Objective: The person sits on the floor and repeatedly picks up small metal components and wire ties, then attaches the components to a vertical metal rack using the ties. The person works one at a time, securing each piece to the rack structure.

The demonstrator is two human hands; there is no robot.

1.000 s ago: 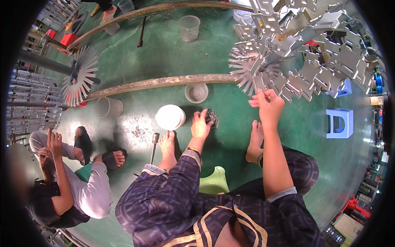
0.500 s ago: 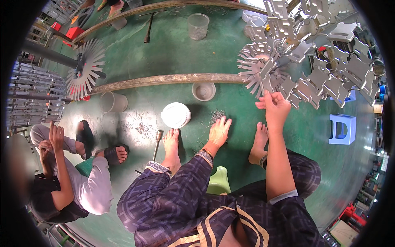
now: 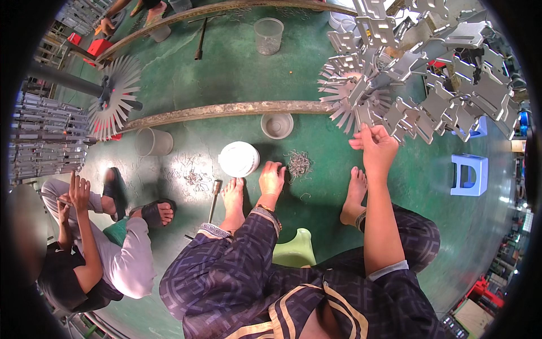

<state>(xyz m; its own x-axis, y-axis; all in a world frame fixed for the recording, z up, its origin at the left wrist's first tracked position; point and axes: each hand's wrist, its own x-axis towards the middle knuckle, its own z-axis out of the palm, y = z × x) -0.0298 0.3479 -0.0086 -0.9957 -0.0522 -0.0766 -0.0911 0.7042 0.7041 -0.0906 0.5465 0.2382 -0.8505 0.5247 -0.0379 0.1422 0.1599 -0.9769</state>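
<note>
Left hand (image 3: pixel 271 179) down beside wire clip pile (image 3: pixel 298 164), fingers curled; grasp unclear. Right hand (image 3: pixel 375 144) above pile, pinching metal rack piece (image 3: pixel 370 116).

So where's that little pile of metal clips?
The pile of metal clips lies on the green floor, just beside the left hand, between the person's bare feet.

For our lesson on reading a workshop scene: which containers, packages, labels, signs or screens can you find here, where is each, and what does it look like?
No labels, signs or screens can be made out; only plain containers.
White round tub: on the floor beside the left hand.
Grey bowl: against the rusty rail.
Translucent cup: further left.
Clear cup: top centre.
</note>
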